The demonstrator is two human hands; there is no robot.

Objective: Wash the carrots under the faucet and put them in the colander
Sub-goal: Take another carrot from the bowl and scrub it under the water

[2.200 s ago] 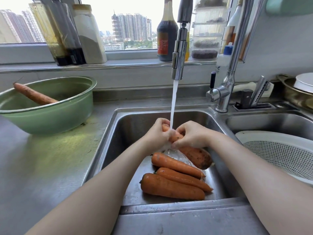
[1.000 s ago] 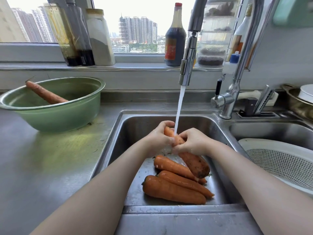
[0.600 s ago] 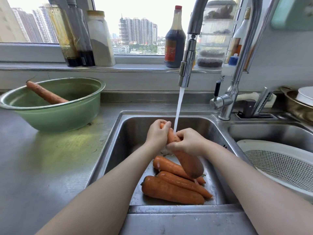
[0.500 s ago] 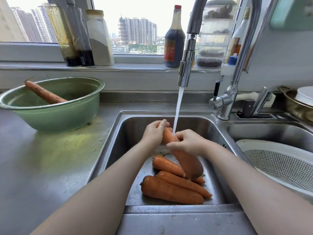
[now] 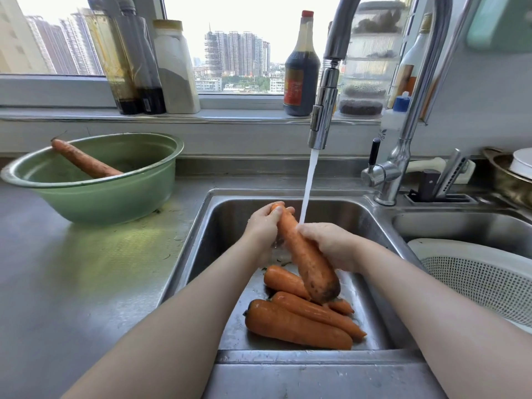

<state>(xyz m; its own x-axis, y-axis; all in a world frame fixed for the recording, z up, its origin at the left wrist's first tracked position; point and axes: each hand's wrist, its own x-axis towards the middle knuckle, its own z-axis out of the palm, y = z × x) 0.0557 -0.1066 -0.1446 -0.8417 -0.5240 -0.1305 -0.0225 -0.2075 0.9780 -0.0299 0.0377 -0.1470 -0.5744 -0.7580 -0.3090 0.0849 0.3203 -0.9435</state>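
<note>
Left arm: I see it bare, reaching forward from the lower left, angled inward.
Left hand (image 5: 264,224): fingers curled round the tip of the carrot (image 5: 308,263).
Right arm: bare, coming in from the lower right.
Right hand (image 5: 331,243): wrapped over the carrot's middle, knuckles up.

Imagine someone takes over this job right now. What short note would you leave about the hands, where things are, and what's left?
Left hand grips the held carrot at its thin end; right hand grips its middle, under the running faucet.
Three carrots lie in the sink; another carrot leans in the green bowl.
Colander sits in the right basin; no carrots visible in it.
Done: nothing in the colander yet. Left: finish this rinse, wash the others, put all in the colander.
</note>
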